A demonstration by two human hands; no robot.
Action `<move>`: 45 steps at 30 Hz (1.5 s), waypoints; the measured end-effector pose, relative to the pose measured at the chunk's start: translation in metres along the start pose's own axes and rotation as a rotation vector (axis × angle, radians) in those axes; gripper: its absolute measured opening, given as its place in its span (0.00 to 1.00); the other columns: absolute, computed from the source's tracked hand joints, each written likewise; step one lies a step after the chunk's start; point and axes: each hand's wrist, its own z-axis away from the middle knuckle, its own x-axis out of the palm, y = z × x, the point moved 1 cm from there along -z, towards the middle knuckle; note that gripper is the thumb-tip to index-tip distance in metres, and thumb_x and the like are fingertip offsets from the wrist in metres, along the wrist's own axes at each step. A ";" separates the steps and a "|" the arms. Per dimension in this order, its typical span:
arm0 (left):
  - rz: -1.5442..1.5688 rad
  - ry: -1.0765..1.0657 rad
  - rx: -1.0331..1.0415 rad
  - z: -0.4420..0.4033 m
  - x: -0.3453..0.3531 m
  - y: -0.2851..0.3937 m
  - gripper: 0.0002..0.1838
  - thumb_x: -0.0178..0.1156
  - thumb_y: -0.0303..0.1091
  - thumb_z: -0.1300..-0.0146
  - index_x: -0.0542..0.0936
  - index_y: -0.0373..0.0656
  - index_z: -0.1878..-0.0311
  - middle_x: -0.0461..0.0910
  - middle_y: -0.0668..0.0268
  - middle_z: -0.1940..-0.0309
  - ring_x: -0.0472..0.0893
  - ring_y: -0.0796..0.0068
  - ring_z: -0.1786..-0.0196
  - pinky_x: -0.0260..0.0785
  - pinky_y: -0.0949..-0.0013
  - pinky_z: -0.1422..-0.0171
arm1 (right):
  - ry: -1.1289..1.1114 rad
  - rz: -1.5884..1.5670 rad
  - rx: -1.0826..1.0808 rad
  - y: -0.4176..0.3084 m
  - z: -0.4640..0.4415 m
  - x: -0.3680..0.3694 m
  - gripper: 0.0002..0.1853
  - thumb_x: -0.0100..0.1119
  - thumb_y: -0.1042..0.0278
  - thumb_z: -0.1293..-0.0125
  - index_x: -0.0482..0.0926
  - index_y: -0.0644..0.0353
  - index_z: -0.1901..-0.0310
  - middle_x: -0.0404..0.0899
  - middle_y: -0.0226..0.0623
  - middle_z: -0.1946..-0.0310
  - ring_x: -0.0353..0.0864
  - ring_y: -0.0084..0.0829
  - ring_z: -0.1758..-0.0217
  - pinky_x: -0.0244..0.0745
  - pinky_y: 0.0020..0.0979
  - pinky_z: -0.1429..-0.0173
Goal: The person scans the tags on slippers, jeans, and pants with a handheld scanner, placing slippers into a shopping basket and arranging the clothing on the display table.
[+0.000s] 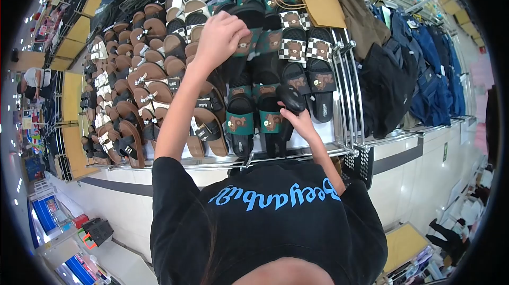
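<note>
My left hand (222, 36) is closed over the rows of slides, its fingers curled at the edge of a black slide with a green strap (248, 42). That slide is smeared by motion and partly hidden by the hand. Lower and to the right, my right hand (299, 122) grips a black slide (291, 99), tilted so one rounded end points up. Just left of it lies a pair of green-strapped slides with brown bear patches (240, 124). Checkered bear slides (293, 45) lie farther back, on the right side of the rack.
Brown sandals (150, 93) fill the left of the metal rack. A brown paper bag (319, 1) stands at the back. Past the chrome rails (347, 83) hang dark and blue garments (392, 83). A black basket (359, 167) sits beneath the front edge. Other people are in the distance.
</note>
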 end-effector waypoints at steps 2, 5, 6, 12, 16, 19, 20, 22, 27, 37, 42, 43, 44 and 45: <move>0.030 0.074 0.002 -0.008 -0.023 0.013 0.05 0.59 0.30 0.43 0.78 0.39 0.69 0.77 0.64 0.73 0.74 0.61 0.63 0.67 0.63 0.57 | -0.044 -0.089 -0.027 -0.018 -0.001 -0.002 0.19 0.61 0.63 0.42 0.77 0.64 0.52 0.81 0.37 0.56 0.76 0.26 0.53 0.68 0.29 0.46; 0.270 0.147 -0.131 -0.017 -0.057 0.026 0.06 0.57 0.29 0.39 0.77 0.34 0.65 0.74 0.64 0.74 0.74 0.71 0.68 0.65 0.72 0.62 | -0.134 -0.196 -0.082 -0.033 -0.018 -0.017 0.23 0.59 0.64 0.45 0.75 0.65 0.48 0.80 0.39 0.58 0.76 0.29 0.52 0.64 0.32 0.42; 0.343 0.166 -0.156 -0.017 -0.067 0.031 0.08 0.56 0.30 0.35 0.76 0.34 0.65 0.73 0.70 0.74 0.71 0.80 0.71 0.62 0.77 0.64 | -0.111 -0.289 -0.093 -0.041 -0.022 -0.019 0.26 0.59 0.58 0.46 0.75 0.66 0.48 0.77 0.43 0.52 0.76 0.32 0.49 0.63 0.38 0.38; 1.113 0.196 -0.546 0.005 -0.073 0.041 0.12 0.54 0.36 0.31 0.78 0.36 0.61 0.76 0.75 0.71 0.73 0.89 0.67 0.66 0.81 0.62 | -0.236 -0.730 -0.289 -0.093 -0.059 -0.025 0.23 0.55 0.41 0.46 0.77 0.53 0.62 0.61 0.44 0.33 0.60 0.38 0.30 0.57 0.43 0.33; 1.168 0.183 -0.768 0.021 -0.051 0.051 0.12 0.53 0.37 0.31 0.78 0.38 0.60 0.76 0.76 0.70 0.73 0.91 0.67 0.66 0.83 0.64 | -0.326 -1.148 0.132 -0.048 -0.063 -0.009 0.27 0.52 0.36 0.43 0.76 0.52 0.54 0.76 0.39 0.47 0.77 0.37 0.47 0.74 0.36 0.48; 0.928 0.193 -0.792 0.053 -0.026 0.032 0.12 0.56 0.37 0.33 0.79 0.37 0.60 0.74 0.74 0.67 0.72 0.89 0.68 0.64 0.82 0.66 | -0.321 -1.135 0.151 -0.065 -0.049 0.016 0.30 0.47 0.43 0.37 0.73 0.61 0.45 0.75 0.44 0.46 0.77 0.39 0.46 0.70 0.38 0.39; 0.782 0.226 -0.768 0.064 -0.019 0.028 0.12 0.57 0.38 0.34 0.79 0.36 0.59 0.74 0.72 0.64 0.72 0.87 0.67 0.64 0.80 0.66 | -0.298 -1.065 0.156 -0.060 -0.052 0.017 0.29 0.47 0.44 0.36 0.73 0.62 0.45 0.76 0.44 0.47 0.77 0.38 0.46 0.70 0.38 0.39; 0.488 0.252 -0.710 0.083 -0.005 0.023 0.15 0.57 0.40 0.34 0.79 0.35 0.60 0.69 0.65 0.51 0.74 0.77 0.59 0.67 0.74 0.55 | -0.249 -0.921 0.167 -0.047 -0.056 0.018 0.29 0.45 0.45 0.35 0.73 0.64 0.45 0.76 0.45 0.48 0.77 0.38 0.47 0.71 0.37 0.40; 1.555 0.170 -1.133 0.117 0.013 0.033 0.20 0.46 0.46 0.28 0.74 0.42 0.45 0.74 0.63 0.49 0.75 0.67 0.48 0.66 0.63 0.42 | -0.174 -0.967 0.200 -0.070 -0.047 0.025 0.29 0.43 0.48 0.35 0.74 0.69 0.48 0.78 0.44 0.53 0.78 0.33 0.50 0.73 0.31 0.44; 1.657 0.384 -1.151 0.178 0.031 0.057 0.31 0.58 0.30 0.37 0.60 0.47 0.32 0.69 0.61 0.41 0.70 0.68 0.38 0.65 0.62 0.35 | -0.171 -0.709 0.114 -0.097 -0.050 0.015 0.26 0.45 0.48 0.35 0.75 0.65 0.50 0.78 0.36 0.58 0.75 0.23 0.58 0.70 0.24 0.50; 1.289 0.452 -1.045 0.162 -0.001 0.054 0.40 0.62 0.17 0.47 0.60 0.49 0.31 0.67 0.61 0.41 0.71 0.69 0.41 0.69 0.68 0.40 | -0.357 -0.500 0.123 -0.083 -0.059 -0.008 0.26 0.44 0.47 0.35 0.75 0.65 0.52 0.78 0.39 0.62 0.78 0.28 0.60 0.75 0.30 0.53; 1.321 0.451 -1.035 0.161 -0.004 0.055 0.40 0.62 0.17 0.48 0.60 0.50 0.31 0.65 0.61 0.39 0.71 0.69 0.41 0.69 0.67 0.40 | -0.278 -0.452 0.130 -0.108 -0.043 0.007 0.24 0.46 0.47 0.37 0.77 0.62 0.56 0.73 0.31 0.72 0.71 0.19 0.71 0.69 0.21 0.64; 1.329 0.457 -1.039 0.161 -0.005 0.057 0.40 0.62 0.17 0.48 0.60 0.49 0.31 0.65 0.61 0.39 0.71 0.69 0.41 0.69 0.67 0.40 | -0.304 -0.469 0.107 -0.105 -0.044 0.005 0.25 0.45 0.47 0.36 0.76 0.63 0.55 0.74 0.34 0.69 0.74 0.23 0.67 0.71 0.24 0.60; 1.336 0.462 -1.044 0.160 -0.005 0.060 0.40 0.62 0.16 0.48 0.60 0.49 0.31 0.65 0.61 0.39 0.71 0.69 0.41 0.68 0.67 0.40 | -0.329 -0.487 0.085 -0.099 -0.046 0.001 0.25 0.44 0.47 0.36 0.75 0.64 0.54 0.76 0.38 0.66 0.77 0.27 0.63 0.74 0.28 0.56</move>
